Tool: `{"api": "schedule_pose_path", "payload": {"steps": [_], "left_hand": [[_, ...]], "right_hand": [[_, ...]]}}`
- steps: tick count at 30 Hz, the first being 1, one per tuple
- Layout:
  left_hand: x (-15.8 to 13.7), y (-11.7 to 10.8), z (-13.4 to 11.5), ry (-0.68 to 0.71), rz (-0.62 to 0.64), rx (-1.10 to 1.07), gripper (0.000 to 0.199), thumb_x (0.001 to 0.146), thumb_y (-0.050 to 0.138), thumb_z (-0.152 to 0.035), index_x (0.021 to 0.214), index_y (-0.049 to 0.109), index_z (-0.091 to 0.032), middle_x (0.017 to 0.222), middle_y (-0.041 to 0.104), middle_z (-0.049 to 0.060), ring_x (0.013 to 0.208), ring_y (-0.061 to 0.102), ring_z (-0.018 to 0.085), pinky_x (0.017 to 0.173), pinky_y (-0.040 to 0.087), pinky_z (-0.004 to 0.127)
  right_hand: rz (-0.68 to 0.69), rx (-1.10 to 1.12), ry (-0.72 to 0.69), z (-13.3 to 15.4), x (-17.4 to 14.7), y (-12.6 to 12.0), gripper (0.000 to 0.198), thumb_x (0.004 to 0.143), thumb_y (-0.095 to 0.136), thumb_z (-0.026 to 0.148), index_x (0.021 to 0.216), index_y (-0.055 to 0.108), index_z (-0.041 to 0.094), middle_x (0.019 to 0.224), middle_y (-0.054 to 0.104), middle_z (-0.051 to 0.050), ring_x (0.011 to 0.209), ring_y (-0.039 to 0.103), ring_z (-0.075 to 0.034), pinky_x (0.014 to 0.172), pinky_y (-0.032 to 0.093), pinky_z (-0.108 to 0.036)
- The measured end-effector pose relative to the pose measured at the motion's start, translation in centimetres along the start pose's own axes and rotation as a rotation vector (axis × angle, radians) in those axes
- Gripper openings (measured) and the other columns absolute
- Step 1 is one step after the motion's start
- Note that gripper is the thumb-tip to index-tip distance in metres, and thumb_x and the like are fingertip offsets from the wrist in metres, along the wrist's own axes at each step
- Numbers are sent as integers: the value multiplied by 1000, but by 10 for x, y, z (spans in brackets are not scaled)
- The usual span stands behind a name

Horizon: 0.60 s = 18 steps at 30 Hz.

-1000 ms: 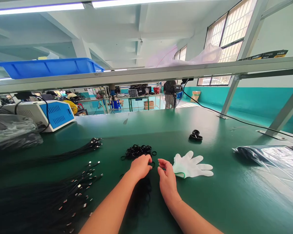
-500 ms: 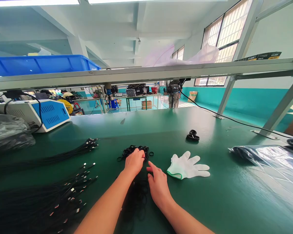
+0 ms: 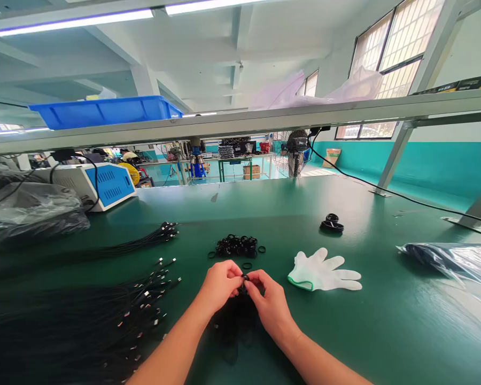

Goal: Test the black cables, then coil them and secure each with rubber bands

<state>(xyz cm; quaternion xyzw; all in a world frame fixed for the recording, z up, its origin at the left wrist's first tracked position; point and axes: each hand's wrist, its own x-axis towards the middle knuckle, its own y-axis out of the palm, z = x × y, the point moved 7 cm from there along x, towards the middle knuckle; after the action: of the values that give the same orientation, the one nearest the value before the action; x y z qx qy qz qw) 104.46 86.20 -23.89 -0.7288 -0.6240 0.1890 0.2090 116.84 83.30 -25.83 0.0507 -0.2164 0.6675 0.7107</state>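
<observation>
My left hand (image 3: pixel 220 284) and my right hand (image 3: pixel 269 299) meet at the bench's middle, both closed in a pinch on a small black ring (image 3: pixel 245 277). The fingers partly hide it. Below them lies a dark, blurred black heap (image 3: pixel 234 323) whose shape I cannot make out. Just beyond the fingertips is a pile of black rings (image 3: pixel 236 246), with a loose ring (image 3: pixel 247 266) in front of it. A white glove with a green cuff (image 3: pixel 324 271) lies flat to the right of my right hand.
Bundles of black cables (image 3: pixel 144 243) with metal plugs cover the left side. A blue-and-white machine (image 3: pixel 112 184) and clear plastic bags (image 3: pixel 36 206) stand behind them. Coiled black cable (image 3: pixel 332 223) lies at the right, plastic packaging (image 3: pixel 449 262) farther out. A shelf beam (image 3: pixel 240 124) crosses above.
My left hand has come back from the ring pile to meet my right hand, and both now pinch a ring. A loose ring now lies before the pile. The view has shifted left.
</observation>
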Motion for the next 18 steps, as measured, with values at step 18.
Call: {"api": "schedule_pose_path", "payload": {"steps": [18], "left_hand": [[24, -71, 26, -133, -71, 568, 19, 87, 53, -31, 94, 60, -15, 92, 64, 3, 78, 61, 15, 71, 51, 34]], "right_hand": [[-3, -290, 33, -5, 3, -1, 22, 72, 48, 17, 68, 68, 24, 67, 58, -3, 73, 53, -23, 72, 38, -38]]}}
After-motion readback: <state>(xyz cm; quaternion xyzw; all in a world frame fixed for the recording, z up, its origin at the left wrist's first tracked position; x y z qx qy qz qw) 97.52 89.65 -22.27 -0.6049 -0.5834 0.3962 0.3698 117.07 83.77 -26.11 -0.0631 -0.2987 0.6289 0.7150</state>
